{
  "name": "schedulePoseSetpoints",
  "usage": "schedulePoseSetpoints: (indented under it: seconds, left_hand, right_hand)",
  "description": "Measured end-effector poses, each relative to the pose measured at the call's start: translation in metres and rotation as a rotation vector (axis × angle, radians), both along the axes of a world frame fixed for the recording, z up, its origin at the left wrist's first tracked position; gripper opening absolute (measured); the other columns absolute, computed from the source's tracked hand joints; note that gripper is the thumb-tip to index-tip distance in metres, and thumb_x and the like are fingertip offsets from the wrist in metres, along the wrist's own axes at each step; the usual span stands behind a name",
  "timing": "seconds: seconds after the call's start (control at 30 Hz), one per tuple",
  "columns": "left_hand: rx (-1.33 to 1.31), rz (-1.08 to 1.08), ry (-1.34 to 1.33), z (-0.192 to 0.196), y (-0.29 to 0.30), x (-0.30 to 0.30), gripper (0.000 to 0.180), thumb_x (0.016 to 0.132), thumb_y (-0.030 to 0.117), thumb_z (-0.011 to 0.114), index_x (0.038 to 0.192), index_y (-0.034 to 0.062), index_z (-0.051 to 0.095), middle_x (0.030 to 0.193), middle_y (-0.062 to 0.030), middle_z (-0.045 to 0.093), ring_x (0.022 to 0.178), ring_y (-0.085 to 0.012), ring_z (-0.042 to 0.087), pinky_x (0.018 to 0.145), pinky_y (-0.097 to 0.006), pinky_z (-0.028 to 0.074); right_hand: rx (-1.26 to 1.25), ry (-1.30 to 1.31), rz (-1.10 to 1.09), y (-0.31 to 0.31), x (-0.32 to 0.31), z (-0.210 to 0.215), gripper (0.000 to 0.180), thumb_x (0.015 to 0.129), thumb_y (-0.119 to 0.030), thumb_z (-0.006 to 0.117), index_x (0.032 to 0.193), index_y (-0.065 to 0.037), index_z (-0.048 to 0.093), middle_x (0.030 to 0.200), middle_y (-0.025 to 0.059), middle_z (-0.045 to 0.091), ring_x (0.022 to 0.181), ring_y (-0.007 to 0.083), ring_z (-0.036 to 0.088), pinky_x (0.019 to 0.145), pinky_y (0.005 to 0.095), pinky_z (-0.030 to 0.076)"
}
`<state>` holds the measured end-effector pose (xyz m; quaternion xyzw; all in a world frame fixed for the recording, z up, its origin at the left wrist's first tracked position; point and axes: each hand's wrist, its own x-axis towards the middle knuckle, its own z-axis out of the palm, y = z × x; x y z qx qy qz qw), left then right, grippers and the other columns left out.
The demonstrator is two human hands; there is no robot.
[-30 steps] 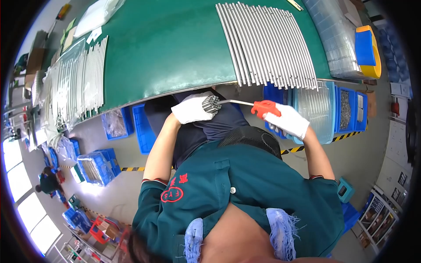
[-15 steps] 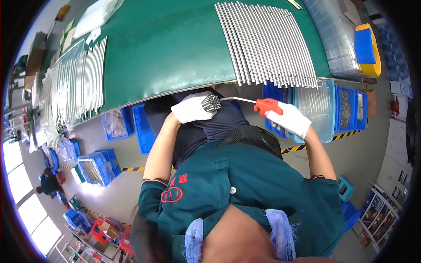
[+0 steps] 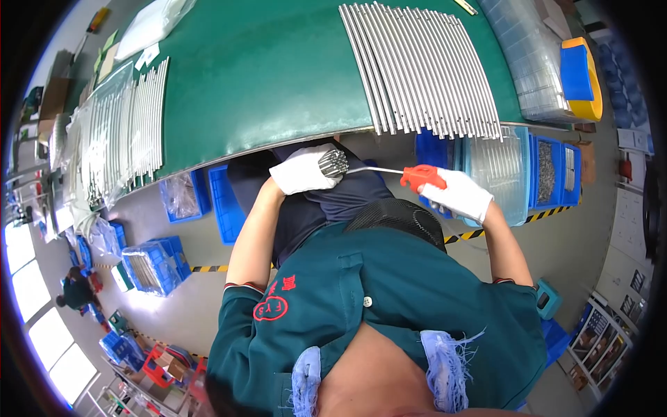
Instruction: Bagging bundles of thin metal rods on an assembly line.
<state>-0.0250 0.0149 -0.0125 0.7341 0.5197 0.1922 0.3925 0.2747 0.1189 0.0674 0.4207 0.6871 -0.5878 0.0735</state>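
The person's 2 hands are both in white gloves, in front of the lap and just off the near edge of the green counter [image 3: 264, 76]. The left hand [image 3: 302, 172] comes up from a raised forearm, its fingers curled around 1 bundle of metal rods [image 3: 333, 164], with the rod ends pointing right. The right hand [image 3: 464, 197], its forearm angled up and inward, is closed around the body of 1 red gun-shaped tool [image 3: 422, 176]. The tool's 1 bent metal tube [image 3: 379, 169] points left, its tip close to the rod ends; I cannot tell whether they touch. The bundled rods are too tightly packed to count.

On the counter lie 2 groups of rods: a right-hand row [image 3: 424, 73] of more than 15, and a left-hand group [image 3: 149, 118], partly under clear plastic, that I cannot count.
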Motion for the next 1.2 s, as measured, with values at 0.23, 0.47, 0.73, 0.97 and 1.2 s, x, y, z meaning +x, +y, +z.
schedulePoseSetpoints:
  seconds: [0.23,0.47,0.73,0.97,1.2]
  left_hand:
    - [0.116,0.246,0.131,0.013,-0.011,0.015,0.024,0.074,0.021,0.063,0.094,0.0091,0.06,0.095,-0.0098,0.059,0.085,-0.0274,0.059,0.075,-0.034,0.049]
    - [0.205,0.351,0.251,-0.003,-0.018,0.028,0.02,0.073,0.02,0.06,0.091,0.0109,0.063,0.094,-0.0075,0.06,0.08,-0.0256,0.06,0.07,-0.034,0.049]
    - [0.082,0.461,0.228,0.0,-0.017,0.031,0.019,0.073,0.02,0.06,0.09,0.0127,0.064,0.094,-0.006,0.06,0.078,-0.0256,0.06,0.069,-0.035,0.05]
    - [0.041,0.448,0.278,-0.001,-0.016,0.03,0.02,0.073,0.022,0.061,0.09,0.0124,0.064,0.095,-0.0062,0.061,0.079,-0.0265,0.06,0.07,-0.035,0.049]
    - [0.113,0.393,0.267,0.006,-0.014,0.03,0.018,0.074,0.022,0.059,0.088,0.0118,0.062,0.093,-0.0072,0.061,0.08,-0.0271,0.06,0.07,-0.035,0.049]
  right_hand:
    - [-0.246,-0.095,-0.084,-0.003,-0.008,0.017,0.047,0.083,-0.035,0.063,0.123,-0.011,0.054,0.069,-0.0049,0.053,0.051,0.0032,0.042,0.048,0.0189,0.037]
    - [0.034,0.114,-0.03,-0.008,0.004,-0.008,0.047,0.084,-0.035,0.06,0.122,-0.009,0.055,0.083,0.0015,0.062,0.068,0.0084,0.054,0.066,0.0234,0.046]
    - [0.062,-0.123,-0.036,-0.001,-0.004,0.004,0.046,0.084,-0.036,0.059,0.12,-0.009,0.055,0.084,0.002,0.064,0.066,0.0115,0.056,0.065,0.0262,0.047]
    - [-0.032,0.108,-0.07,-0.008,-0.005,0.005,0.045,0.083,-0.036,0.059,0.12,-0.01,0.056,0.087,0.0026,0.064,0.068,0.0111,0.056,0.066,0.0256,0.046]
    - [-0.017,-0.04,-0.075,-0.001,-0.004,0.006,0.048,0.083,-0.041,0.058,0.12,-0.011,0.056,0.08,0.0042,0.062,0.063,0.0123,0.054,0.063,0.026,0.046]
